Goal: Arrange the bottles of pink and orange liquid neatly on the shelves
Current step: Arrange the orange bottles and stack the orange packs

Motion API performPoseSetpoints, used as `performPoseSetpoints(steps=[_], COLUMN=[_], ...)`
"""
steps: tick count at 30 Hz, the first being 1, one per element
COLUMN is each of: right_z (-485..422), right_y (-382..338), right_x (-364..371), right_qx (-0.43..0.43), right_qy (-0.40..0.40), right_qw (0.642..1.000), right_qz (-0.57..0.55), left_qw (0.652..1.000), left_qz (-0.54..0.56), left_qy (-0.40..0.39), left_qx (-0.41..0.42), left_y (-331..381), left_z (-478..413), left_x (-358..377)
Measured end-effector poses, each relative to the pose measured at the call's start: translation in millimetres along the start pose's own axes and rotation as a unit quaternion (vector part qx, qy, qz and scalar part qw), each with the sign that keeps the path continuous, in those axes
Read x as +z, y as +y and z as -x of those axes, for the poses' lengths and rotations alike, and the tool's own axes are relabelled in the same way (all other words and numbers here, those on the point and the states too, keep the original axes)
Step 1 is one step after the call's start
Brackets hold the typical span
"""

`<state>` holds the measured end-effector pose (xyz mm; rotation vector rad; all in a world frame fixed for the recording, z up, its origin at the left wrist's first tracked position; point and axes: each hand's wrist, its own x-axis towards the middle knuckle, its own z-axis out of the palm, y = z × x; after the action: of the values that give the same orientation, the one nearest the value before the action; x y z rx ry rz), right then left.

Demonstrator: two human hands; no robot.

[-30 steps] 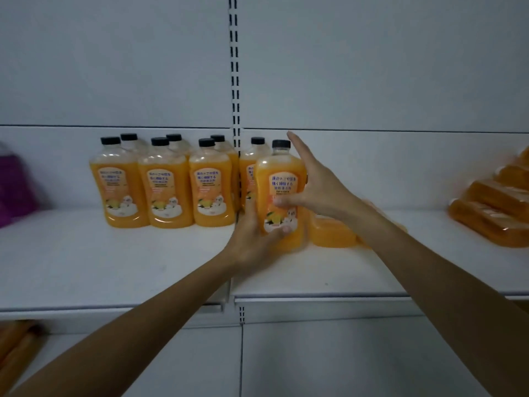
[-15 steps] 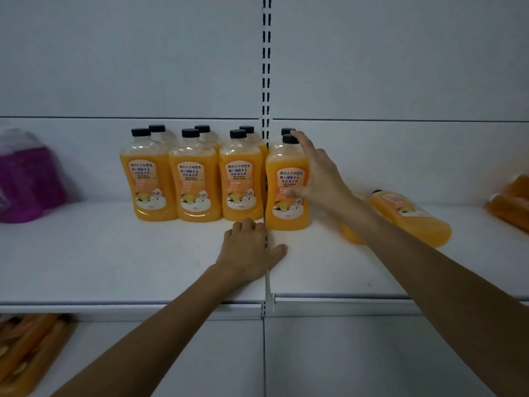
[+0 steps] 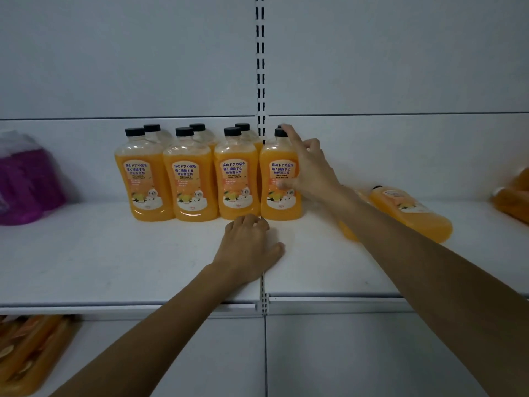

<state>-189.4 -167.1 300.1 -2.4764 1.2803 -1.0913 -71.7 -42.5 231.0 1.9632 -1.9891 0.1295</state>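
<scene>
Orange-liquid bottles with black caps stand in two rows on the white shelf (image 3: 114, 253). The rightmost front bottle (image 3: 279, 193) stands upright in line with the other front bottles (image 3: 189, 181). My right hand (image 3: 307, 170) touches its right side, index finger straight up by the cap, thumb on the label, the other fingers off it. My left hand (image 3: 249, 245) rests on the shelf just in front of the row and holds nothing. Another orange bottle (image 3: 409, 213) lies on its side to the right, behind my right forearm.
A pink-liquid bottle (image 3: 25, 181) sits at the far left of the shelf. More orange bottles (image 3: 512, 196) lie at the far right edge. On the lower shelf at the left lie several orange bottles (image 3: 25, 353). A slotted upright (image 3: 260, 67) divides the back panel.
The bottle that both hands carried now stands at the right end of the front row. My left hand came off it onto the shelf, and my right hand's fingers have loosened.
</scene>
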Motion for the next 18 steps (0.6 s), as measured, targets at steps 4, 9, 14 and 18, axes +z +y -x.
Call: performPoseSetpoints(steps=[4, 9, 14, 18], right_z=[6.7, 27.3, 26.5, 18.9], right_y=[12.7, 67.3, 120.2, 131.4], right_x=[-15.8, -41.2, -73.5, -65.0], right_qx=[-0.01, 0.041, 0.136, 0.139], right_qy=[-0.04, -0.025, -0.146, -0.229], right_qw=[0.997, 0.997, 0.98, 0.962], right_qz=[-0.067, -0.055, -0.022, 0.049], left_qw=[0.997, 0.991, 0.967, 0.965], left_qz=[-0.007, 0.116, 0.231, 0.188], left_qy=[0.032, 0.009, -0.104, -0.159], left_qx=[0.063, 0.062, -0.039, -0.087], left_y=[13.1, 60.5, 109.4, 123.5], left_z=[-5.2, -32.7, -60.2, -76.7], left_x=[-4.3, 7.5, 14.8, 24.4])
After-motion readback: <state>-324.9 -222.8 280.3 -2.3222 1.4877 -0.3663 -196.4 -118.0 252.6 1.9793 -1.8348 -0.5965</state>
